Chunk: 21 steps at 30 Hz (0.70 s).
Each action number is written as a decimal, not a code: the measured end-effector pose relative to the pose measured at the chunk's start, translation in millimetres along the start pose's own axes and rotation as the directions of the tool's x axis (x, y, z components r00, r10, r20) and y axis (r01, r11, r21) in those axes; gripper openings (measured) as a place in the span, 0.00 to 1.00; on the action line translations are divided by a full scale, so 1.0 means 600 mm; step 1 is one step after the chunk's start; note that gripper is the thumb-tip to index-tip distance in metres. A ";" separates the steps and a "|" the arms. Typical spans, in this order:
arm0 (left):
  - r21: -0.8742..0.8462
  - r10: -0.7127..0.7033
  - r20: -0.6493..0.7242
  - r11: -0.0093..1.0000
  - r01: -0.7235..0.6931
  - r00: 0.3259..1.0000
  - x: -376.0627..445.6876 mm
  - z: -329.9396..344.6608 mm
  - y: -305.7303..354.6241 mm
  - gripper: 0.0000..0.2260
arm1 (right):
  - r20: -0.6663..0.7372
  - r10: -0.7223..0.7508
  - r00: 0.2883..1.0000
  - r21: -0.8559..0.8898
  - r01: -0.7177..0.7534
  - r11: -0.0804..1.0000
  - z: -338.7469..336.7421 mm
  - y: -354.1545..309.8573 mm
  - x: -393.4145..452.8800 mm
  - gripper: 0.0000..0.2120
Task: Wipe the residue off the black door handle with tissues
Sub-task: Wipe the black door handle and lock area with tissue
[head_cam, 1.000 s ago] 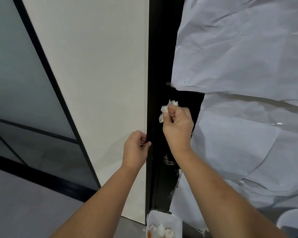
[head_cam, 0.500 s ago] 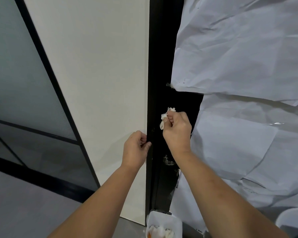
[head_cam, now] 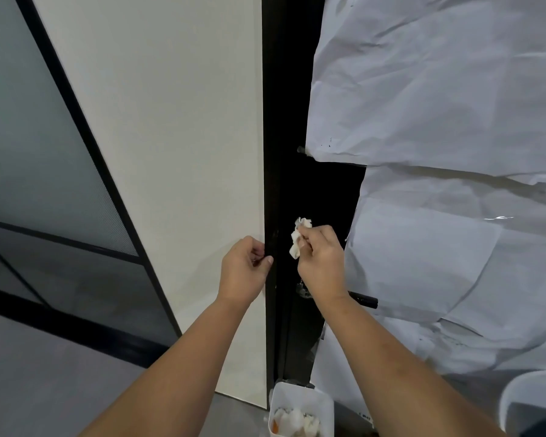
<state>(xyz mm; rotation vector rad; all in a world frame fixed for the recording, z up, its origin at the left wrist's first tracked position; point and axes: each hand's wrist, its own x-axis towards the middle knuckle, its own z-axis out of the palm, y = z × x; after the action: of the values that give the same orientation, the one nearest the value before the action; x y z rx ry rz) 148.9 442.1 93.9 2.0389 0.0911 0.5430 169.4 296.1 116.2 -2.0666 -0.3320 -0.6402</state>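
Door handle (head_cam: 361, 300): black lever, sticks out toward 3 o'clock from behind the R wrist, just below frame centre; only its outer end shows, the rest hidden by the forearm. A pale smudged patch w/ bits of residue sits on the black door (head_cam: 312, 190) right at the handle's base, approx 7 o'clock of the right hand (head_cam: 320, 261).

R hand is curled tight, fingers pinching a crumpled white tissue (head_cam: 298, 237) that pokes out at its 10 o'clock side; tissue is up against the black door face, above the handle, not on the lever itself. Left hand (head_cam: 243, 271) is at 9 o'clock of the R one, near it, fingers curled w/ thumb pressed on the black door edge (head_cam: 270, 152); nothing else seen in its grip.

White crumpled paper sheets (head_cam: 438, 89) cover the door from 12 to 4 o'clock. Cream wall panel (head_cam: 171, 121) lies at 10 o'clock, frosted glass partition (head_cam: 29, 152) further out at 9. White bin (head_cam: 300, 411) at 6 o'clock, on the floor by the door foot, holds used tissue wads w/ an orange bit.
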 end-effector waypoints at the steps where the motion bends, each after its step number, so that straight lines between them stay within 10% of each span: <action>1: -0.017 -0.010 0.009 1.000 0.010 1.000 0.001 -0.001 -0.001 0.08 | -0.050 -0.093 0.994 0.032 0.095 0.995 -0.002 -0.010 0.000 0.15; 10: -0.189 -0.075 0.124 0.977 0.098 0.989 0.006 -0.020 -0.002 0.20 | -0.064 -0.616 0.785 -0.299 0.574 0.763 0.025 -0.012 0.029 0.19; 21: -0.253 -0.136 0.108 0.954 0.160 0.985 0.009 -0.017 0.004 0.17 | 0.446 -0.535 0.717 -0.425 0.696 0.579 0.036 0.067 -0.036 0.19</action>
<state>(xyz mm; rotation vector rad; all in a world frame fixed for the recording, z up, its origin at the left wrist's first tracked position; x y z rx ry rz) 148.9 450.5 102.0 1.7791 0.1120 0.3486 176.8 292.8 66.5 -2.6295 -1.2151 -0.9616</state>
